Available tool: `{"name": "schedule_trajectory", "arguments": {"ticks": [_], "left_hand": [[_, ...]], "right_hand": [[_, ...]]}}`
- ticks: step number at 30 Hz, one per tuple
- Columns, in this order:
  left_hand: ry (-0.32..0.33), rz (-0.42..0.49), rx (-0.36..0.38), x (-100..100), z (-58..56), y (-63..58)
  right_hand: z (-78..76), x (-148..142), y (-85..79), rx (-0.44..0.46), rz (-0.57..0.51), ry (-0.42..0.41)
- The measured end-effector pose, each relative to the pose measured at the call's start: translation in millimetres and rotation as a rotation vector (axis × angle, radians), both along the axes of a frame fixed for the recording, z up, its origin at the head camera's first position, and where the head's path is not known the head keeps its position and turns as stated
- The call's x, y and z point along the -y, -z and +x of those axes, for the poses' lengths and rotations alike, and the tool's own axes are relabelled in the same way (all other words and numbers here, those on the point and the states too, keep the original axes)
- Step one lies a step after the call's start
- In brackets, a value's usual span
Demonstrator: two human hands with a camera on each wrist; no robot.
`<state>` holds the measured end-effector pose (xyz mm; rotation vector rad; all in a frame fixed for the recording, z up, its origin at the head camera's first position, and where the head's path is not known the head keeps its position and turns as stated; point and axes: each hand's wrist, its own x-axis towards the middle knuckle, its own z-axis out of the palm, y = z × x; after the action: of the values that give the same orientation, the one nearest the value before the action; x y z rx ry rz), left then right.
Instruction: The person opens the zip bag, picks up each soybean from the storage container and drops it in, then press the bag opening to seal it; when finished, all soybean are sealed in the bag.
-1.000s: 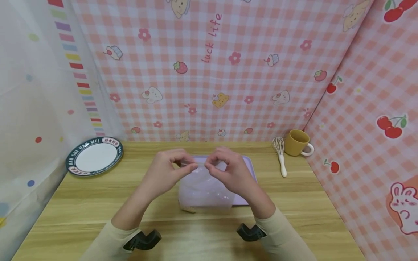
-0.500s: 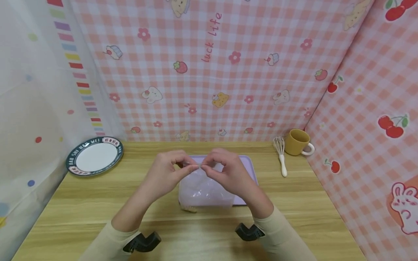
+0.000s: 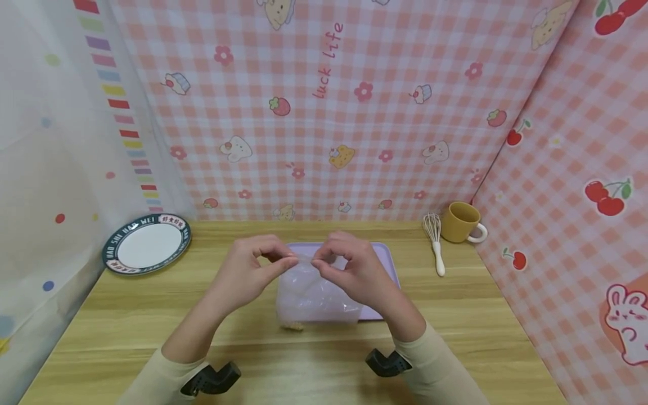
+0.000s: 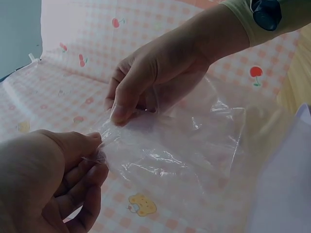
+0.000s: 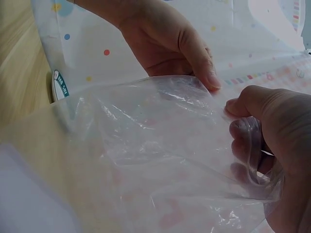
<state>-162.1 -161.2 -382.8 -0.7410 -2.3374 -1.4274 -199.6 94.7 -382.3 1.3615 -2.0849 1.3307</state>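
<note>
A clear plastic bag (image 3: 316, 298) hangs from both hands in the head view, its film creased and shiny. My left hand (image 3: 248, 270) pinches its top edge between thumb and fingers. On the other side, my right hand (image 3: 354, 270) pinches the same edge a short gap away. Loose film (image 4: 189, 145) spreads out below the fingertips in the left wrist view. The right wrist view shows the bag (image 5: 146, 136) bunched inside the curled right fingers. A small tan piece (image 3: 292, 326), too small to identify, shows at the bag's lower left corner.
Behind the bag a lilac tray (image 3: 387, 267) lies on the wooden table (image 3: 455, 337). A green-rimmed plate (image 3: 148, 247) sits at the back left. A whisk (image 3: 435, 242) and a yellow mug (image 3: 458, 222) stand near the right wall.
Half a second ago the fingertips of both hands met; now they are slightly apart, as my left hand has shifted left. The right hand has barely moved since then.
</note>
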Motion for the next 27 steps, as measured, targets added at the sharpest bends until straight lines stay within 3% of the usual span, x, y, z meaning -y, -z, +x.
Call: {"name": "schedule_trajectory", "arguments": {"ticks": [11,22,27], "left_hand": [[0.013,0.000,0.017,5,-1.5,2.4],[-0.050,-0.019,0.055,11,2.4,-2.4],[-0.078,-0.012,0.067,16,1.8,-1.0]], "right_hand": [[-2.6,-5,3.1,0.016,0.008,0.015],[-6.1,-16,6.6,0.030,0.007,0.081],[-7.8,-24,7.0,0.082,-0.003,0.098]]}}
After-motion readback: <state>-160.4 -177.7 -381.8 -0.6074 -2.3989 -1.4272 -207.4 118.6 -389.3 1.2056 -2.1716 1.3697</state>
